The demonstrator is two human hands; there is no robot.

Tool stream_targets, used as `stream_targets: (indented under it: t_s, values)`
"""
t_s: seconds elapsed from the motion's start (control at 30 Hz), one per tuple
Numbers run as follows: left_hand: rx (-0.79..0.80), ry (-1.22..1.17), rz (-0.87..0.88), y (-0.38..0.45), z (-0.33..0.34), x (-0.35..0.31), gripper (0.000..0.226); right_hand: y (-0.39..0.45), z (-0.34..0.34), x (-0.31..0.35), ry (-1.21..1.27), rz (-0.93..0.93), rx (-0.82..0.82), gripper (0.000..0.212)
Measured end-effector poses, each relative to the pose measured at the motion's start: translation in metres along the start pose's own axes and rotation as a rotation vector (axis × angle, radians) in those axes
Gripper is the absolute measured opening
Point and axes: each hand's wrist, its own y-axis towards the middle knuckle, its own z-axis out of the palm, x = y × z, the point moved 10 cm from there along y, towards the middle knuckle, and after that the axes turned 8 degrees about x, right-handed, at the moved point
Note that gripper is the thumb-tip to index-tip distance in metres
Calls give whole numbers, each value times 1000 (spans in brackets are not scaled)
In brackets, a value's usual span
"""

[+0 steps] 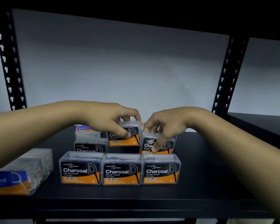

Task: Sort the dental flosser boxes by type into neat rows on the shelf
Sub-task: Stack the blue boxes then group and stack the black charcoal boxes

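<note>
Three black-and-orange Charcoal flosser boxes stand side by side in a front row: left [81,168], middle [121,170], right [161,169]. Behind them a second row holds a Charcoal box at the left [90,145] and one at the right [158,143]. My left hand [110,120] grips a raised Charcoal box [124,135] above the gap in that second row, thumb on its front. My right hand [162,128] holds the right second-row box, thumb pressed on its label. A blue-labelled Smooth box [86,130] sits behind, partly hidden.
A blue-and-orange flosser box [21,172] lies on its side at the shelf's left front. The black shelf board [200,175] has bare room to the right. Perforated black uprights [8,62] [228,75] frame the bay; another shelf sits above.
</note>
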Motion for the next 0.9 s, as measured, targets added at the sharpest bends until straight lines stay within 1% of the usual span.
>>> stream_targets:
  t_s: [0.1,0.2,0.3,0.47,0.6,0.67,0.77,0.9]
  values:
    - [-8,77,-1,4,1,-6,44,4,8,-6,5,35,13,33]
    - [24,55,15,7,6,-5,41,2,6,-10,-41,72,-16,35]
    - [27,68,-3,10,6,-2,40,0,1,-13,-77,102,-43,46]
    - [66,23,-49,13,12,13,46,1,1,-15,-72,93,-54,51]
    - [55,-20,-56,17,18,16,37,9,8,-17,12,27,-43,46]
    - [54,-16,-56,19,22,17,35,13,11,-18,61,15,-32,38]
    - [70,26,-63,22,28,19,33,15,13,-17,44,24,-28,27]
    - [89,42,-55,25,38,21,29,18,16,-15,34,37,-42,31]
